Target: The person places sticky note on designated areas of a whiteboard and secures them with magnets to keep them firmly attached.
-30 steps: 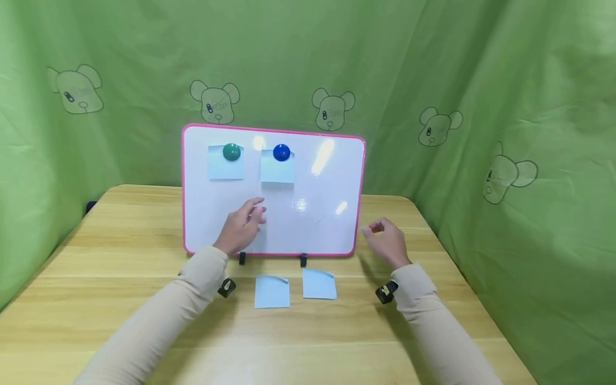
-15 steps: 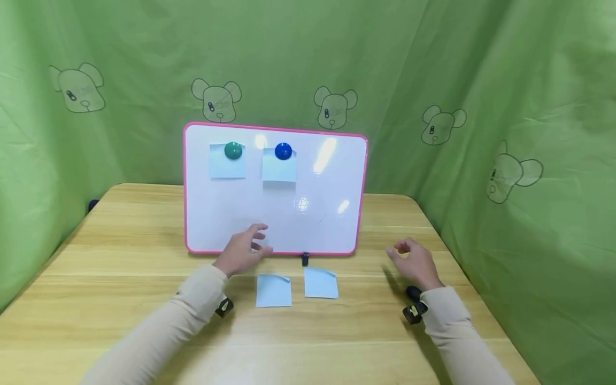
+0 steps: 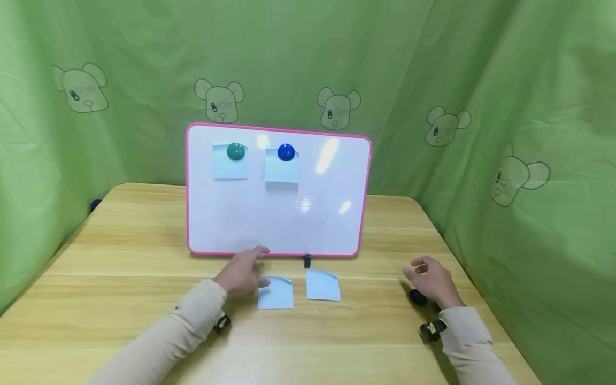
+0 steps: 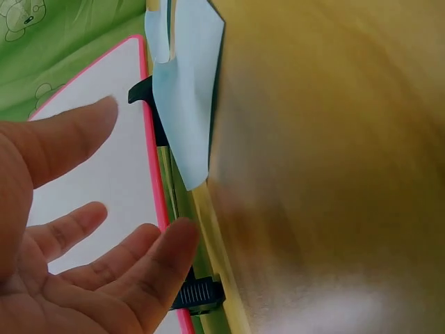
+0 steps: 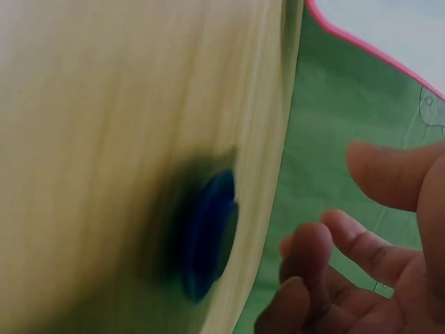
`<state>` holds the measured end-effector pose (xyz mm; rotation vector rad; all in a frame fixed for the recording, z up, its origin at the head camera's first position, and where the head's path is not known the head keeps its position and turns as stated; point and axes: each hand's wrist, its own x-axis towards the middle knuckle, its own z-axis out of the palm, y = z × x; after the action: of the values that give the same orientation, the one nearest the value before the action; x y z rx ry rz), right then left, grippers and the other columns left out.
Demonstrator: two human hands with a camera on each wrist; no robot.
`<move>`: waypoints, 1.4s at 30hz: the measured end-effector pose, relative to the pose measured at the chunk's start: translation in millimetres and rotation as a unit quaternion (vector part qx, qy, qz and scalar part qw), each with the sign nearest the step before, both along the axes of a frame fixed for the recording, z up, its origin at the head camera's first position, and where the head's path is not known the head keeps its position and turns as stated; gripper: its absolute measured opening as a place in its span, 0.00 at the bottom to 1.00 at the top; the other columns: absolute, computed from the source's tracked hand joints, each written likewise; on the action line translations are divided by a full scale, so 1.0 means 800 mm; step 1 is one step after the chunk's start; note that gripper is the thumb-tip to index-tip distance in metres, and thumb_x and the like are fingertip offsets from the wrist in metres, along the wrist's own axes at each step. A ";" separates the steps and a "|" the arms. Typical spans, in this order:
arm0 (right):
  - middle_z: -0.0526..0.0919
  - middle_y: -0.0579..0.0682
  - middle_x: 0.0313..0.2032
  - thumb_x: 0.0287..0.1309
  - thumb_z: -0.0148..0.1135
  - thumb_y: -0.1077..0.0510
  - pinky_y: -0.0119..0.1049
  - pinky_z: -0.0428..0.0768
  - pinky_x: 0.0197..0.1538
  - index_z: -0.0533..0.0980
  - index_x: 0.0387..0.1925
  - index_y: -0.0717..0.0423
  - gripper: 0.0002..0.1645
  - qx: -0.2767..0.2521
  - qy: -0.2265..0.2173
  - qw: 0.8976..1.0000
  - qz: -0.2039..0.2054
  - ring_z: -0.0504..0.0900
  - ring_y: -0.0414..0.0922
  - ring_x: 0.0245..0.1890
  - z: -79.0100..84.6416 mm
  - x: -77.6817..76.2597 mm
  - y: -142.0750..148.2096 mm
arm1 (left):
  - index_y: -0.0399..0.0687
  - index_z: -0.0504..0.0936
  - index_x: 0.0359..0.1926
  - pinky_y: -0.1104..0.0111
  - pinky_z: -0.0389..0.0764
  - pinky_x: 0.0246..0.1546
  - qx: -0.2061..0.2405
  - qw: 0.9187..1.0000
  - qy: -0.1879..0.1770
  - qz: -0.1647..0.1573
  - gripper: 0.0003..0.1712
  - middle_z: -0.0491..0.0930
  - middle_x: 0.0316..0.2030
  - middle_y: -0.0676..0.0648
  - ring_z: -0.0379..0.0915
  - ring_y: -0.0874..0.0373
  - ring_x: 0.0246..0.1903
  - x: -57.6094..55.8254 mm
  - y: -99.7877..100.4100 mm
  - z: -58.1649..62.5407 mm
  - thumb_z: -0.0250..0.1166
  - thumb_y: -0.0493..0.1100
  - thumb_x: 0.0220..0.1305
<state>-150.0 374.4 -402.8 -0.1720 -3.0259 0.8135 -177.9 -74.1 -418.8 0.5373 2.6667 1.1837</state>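
Note:
My left hand (image 3: 240, 272) holds nothing; its thumb overlaps the corner of a light-blue sticky note (image 3: 276, 298) lying on the table. Its thumb and fingers are spread apart, and the left wrist view shows a note (image 4: 186, 90) beyond them. To the right lies a second blue sticky note (image 3: 323, 285) with a curled top edge. Over at the table's right side, my right hand (image 3: 435, 280) hovers with loosely bent fingers and nothing between them. A dark blue round magnet (image 3: 418, 297) sits on the table just below that hand, also in the right wrist view, where the magnet (image 5: 208, 236) looks blurred.
A pink-framed whiteboard (image 3: 274, 219) stands behind the notes on black feet (image 3: 307, 261). On it, a green magnet (image 3: 236, 151) and a blue magnet (image 3: 286, 152) each hold a blue note. A green curtain (image 3: 298, 53) surrounds the wooden table (image 3: 337, 347).
My left hand has come down from in front of the whiteboard to the left note. My right hand has moved right and toward me, and the magnet beneath it has come into view.

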 end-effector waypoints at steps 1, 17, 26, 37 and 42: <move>0.78 0.70 0.46 0.63 0.60 0.47 0.54 0.77 0.43 0.72 0.51 0.69 0.28 0.000 -0.011 1.000 0.002 0.76 0.65 0.45 0.000 0.001 0.002 | 0.43 0.68 0.65 0.49 0.75 0.55 0.000 1.000 -0.007 -0.004 0.42 0.73 0.58 0.37 0.73 0.41 0.55 0.001 -0.001 -0.001 0.75 0.38 0.49; 0.78 0.63 0.42 0.43 0.78 0.48 0.51 0.76 0.42 0.73 0.47 0.67 0.36 -0.002 -0.069 0.997 0.041 0.77 0.56 0.40 -0.011 0.000 0.011 | 0.49 0.63 0.69 0.54 0.79 0.48 -0.054 0.998 -0.014 -0.037 0.53 0.75 0.54 0.38 0.76 0.49 0.43 -0.001 0.007 -0.012 0.78 0.34 0.41; 0.76 0.52 0.32 0.40 0.79 0.59 0.38 0.70 0.34 0.72 0.36 0.63 0.25 -0.019 -0.070 0.997 0.037 0.73 0.49 0.33 -0.012 0.001 0.009 | 0.49 0.67 0.65 0.53 0.78 0.50 -0.061 0.997 -0.019 -0.051 0.47 0.75 0.54 0.35 0.76 0.48 0.43 0.005 0.012 -0.005 0.76 0.29 0.42; 0.79 0.59 0.37 0.38 0.80 0.51 0.45 0.74 0.37 0.74 0.39 0.62 0.30 0.018 -0.091 0.994 0.051 0.76 0.53 0.36 -0.005 0.003 0.013 | 0.50 0.74 0.32 0.57 0.77 0.46 -0.096 0.992 0.045 -0.067 0.24 0.75 0.41 0.44 0.70 0.51 0.39 0.003 0.016 -0.010 0.76 0.27 0.39; 0.81 0.61 0.37 0.38 0.80 0.49 0.44 0.73 0.36 0.74 0.38 0.61 0.31 0.032 -0.103 0.993 0.039 0.77 0.52 0.35 -0.002 0.004 0.015 | 0.48 0.81 0.28 0.56 0.77 0.48 -0.099 0.991 0.044 -0.076 0.18 0.77 0.36 0.46 0.71 0.51 0.40 0.005 0.016 -0.008 0.73 0.25 0.38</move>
<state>-147.2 386.7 -404.6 -0.1474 -3.2660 0.7444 -174.2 -61.4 -425.1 0.7589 2.7173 0.8624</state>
